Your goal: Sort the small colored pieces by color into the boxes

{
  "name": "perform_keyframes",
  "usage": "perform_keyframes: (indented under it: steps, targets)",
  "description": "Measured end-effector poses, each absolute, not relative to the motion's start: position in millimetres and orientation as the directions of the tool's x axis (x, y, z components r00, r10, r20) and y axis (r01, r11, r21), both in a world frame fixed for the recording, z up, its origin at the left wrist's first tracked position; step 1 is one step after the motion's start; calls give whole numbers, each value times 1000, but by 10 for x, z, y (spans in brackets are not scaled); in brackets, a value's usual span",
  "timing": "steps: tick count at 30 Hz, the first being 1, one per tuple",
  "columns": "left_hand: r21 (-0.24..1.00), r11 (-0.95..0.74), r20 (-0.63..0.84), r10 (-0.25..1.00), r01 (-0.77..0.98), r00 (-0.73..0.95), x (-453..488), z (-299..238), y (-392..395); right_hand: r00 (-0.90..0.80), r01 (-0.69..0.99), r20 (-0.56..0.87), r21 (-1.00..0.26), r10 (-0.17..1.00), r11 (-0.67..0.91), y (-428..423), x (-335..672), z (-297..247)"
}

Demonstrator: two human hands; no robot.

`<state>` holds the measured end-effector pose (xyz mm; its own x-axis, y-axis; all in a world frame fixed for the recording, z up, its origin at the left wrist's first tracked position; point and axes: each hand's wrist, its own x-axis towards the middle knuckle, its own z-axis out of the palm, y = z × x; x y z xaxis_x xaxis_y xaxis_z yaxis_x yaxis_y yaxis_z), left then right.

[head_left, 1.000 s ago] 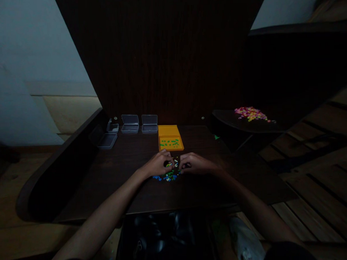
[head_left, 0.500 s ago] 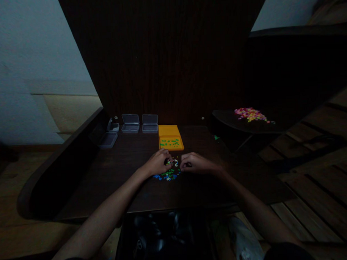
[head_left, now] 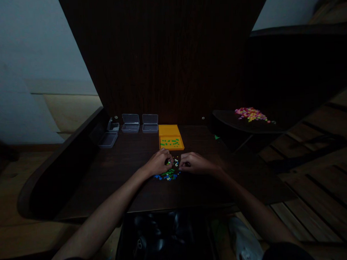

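A loose heap of tiny building bricks (head_left: 170,171) in green, blue, white and yellow lies on the dark wooden desktop (head_left: 113,185). My left hand (head_left: 160,162) rests at the left side of the heap, its thumb and forefinger curled together over the bricks. On the heap's right edge is my right hand (head_left: 193,162), fingers bent and fingertips pinched. Anything between either set of fingertips is too small and dark to make out. Just beyond the hands stands an open yellow box (head_left: 180,148) with several green bricks (head_left: 169,142) spread inside.
Open clear plastic cases (head_left: 150,127) stand along the back, with another clear case (head_left: 108,140) at the left by the side panel (head_left: 60,160). Pink and yellow small pieces (head_left: 251,114) are piled on a raised shelf (head_left: 230,118) at the right. A green scrap (head_left: 216,137) lies beside it.
My right hand has shifted very slightly left at the heap's edge, fingertips still together. My left hand stays almost in place. The boxes have not moved.
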<state>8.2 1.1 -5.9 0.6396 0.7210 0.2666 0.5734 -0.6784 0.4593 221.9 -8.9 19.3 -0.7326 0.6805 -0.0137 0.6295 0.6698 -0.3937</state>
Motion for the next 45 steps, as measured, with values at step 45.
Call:
perform_keyframes:
  steps: [45]
  targets:
    - [561,-671,371,728,486,577,52,56,39,-672,714,-55,-314,738,626,-186,2201,237]
